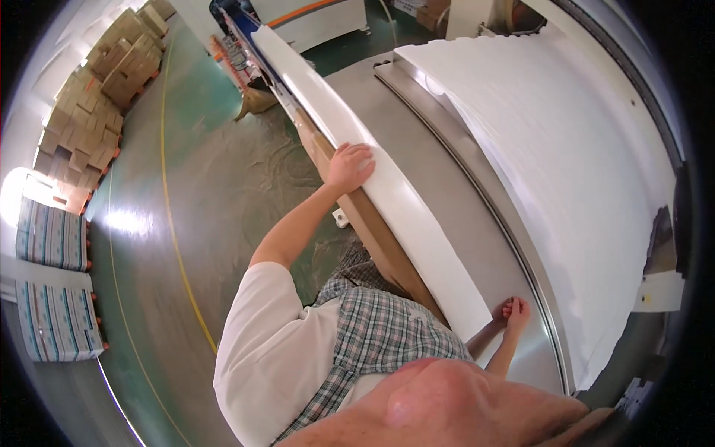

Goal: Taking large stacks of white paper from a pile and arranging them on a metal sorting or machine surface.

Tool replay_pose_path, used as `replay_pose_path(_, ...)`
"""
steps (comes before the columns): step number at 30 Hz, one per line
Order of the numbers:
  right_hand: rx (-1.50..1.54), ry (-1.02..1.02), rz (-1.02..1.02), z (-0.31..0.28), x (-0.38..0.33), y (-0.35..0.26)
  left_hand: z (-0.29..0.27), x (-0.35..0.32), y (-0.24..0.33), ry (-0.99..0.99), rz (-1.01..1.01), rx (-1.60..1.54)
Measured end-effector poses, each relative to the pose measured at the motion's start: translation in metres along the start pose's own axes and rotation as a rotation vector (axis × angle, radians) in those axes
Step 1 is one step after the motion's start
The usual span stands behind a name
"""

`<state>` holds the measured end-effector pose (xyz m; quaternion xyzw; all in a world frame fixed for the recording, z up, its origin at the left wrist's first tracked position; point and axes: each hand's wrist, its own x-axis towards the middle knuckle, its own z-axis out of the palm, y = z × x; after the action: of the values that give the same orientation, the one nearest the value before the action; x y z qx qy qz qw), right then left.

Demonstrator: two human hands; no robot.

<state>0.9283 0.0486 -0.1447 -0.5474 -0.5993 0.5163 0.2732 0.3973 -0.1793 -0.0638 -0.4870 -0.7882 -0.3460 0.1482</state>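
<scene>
A long white strip of sheet material (417, 212) lies along the near side of the metal table, running from the far left toward my body. On its near edge rests my left hand (350, 167), fingers laid across the white surface. My right hand (517, 313) is just beyond the strip's near right end, over the metal tabletop (477, 242), its fingers curled together. Whatever those fingers hold, if anything, is too small to make out. The shiny metal mirrors that hand.
A metal rail (477, 182) crosses the table. Beyond it spreads a large white sheet (551, 141) under the machine frame. Brown cardboard (383, 238) lines the table's near edge. Stacked cartons (86, 119) and wrapped pallet loads (56, 320) stand left, past a yellow floor line (167, 186).
</scene>
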Motion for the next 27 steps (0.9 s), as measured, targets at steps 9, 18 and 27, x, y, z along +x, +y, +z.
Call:
replay_pose_path(9,-0.118,0.080,-0.189,-0.015,-0.004,-0.015,-0.009,-0.001,-0.007,0.025,0.004,-0.051)
replay_pose_path(18,0.018,0.190,-0.613,0.136,-0.140,-0.195,-0.104,-0.110,-0.036,-0.153,0.132,-0.415)
replay_pose_path(27,-0.136,-1.006,-0.689,0.525,-0.355,-0.203,-0.279,-0.314,-0.153,-0.555,-0.261,-0.542)
